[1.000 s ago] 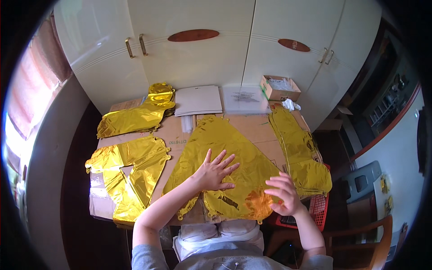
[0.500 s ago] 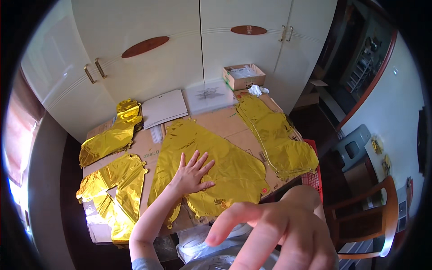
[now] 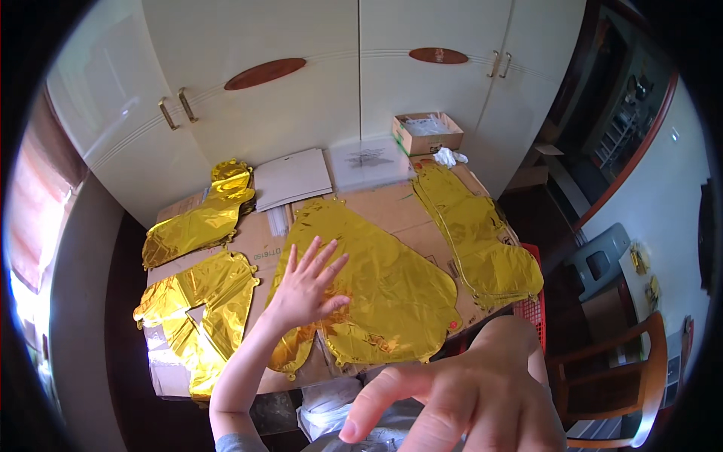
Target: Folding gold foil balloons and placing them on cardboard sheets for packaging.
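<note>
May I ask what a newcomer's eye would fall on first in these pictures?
Probably the right hand, looming large at the lower edge, right of centre. Next comes the big gold foil piece in the middle of the cardboard, with the left hand spread over its left side.

We are splaying our left hand [image 3: 303, 292] over the large middle foil [image 3: 399, 290] and holding our right hand [image 3: 482, 399], loosely bent, up close at the lower edge. On the cardboard [image 3: 384, 209], more gold foils [image 3: 482, 252] are lying to either side; grey boards [image 3: 294, 181] and an open carton [image 3: 433, 143] are sitting along the back.
</note>
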`<control>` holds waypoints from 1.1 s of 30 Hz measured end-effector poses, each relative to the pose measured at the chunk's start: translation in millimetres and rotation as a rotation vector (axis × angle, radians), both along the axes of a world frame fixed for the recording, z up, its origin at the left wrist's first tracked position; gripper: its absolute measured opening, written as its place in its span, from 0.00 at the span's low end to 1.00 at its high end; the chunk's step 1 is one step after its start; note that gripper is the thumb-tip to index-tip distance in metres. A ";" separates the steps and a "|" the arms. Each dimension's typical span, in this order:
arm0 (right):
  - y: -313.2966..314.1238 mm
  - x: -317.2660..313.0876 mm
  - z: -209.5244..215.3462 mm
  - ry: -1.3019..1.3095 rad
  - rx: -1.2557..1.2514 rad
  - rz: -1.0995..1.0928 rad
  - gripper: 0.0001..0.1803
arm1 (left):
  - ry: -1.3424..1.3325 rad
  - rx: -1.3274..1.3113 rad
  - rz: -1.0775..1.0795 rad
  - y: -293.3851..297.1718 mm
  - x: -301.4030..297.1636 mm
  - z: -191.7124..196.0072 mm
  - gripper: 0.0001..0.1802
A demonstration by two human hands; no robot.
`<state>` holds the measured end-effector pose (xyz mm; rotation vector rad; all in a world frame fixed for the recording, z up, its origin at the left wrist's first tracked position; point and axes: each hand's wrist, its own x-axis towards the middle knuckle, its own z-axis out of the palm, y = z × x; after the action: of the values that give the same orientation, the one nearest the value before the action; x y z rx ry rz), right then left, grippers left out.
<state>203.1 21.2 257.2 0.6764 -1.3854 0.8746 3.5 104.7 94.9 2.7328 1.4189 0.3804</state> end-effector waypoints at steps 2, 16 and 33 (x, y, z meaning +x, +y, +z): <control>-12.5 -0.7 8.0 -0.046 -0.158 0.020 0.07 | -0.006 0.002 0.099 1.4 -22.7 -2.4 0.39; 46.1 -49.5 10.0 -0.252 -0.078 0.173 0.18 | -0.238 0.024 0.657 109.6 -234.3 -56.7 0.20; 298.7 -333.2 -225.7 -1.346 0.626 -0.824 0.10 | -0.443 0.146 0.820 109.9 -295.3 -104.0 0.15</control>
<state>-130.1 319.9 31.5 -0.2274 -2.9008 0.0901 -291.8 214.7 -9.1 1.8147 2.3252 1.0559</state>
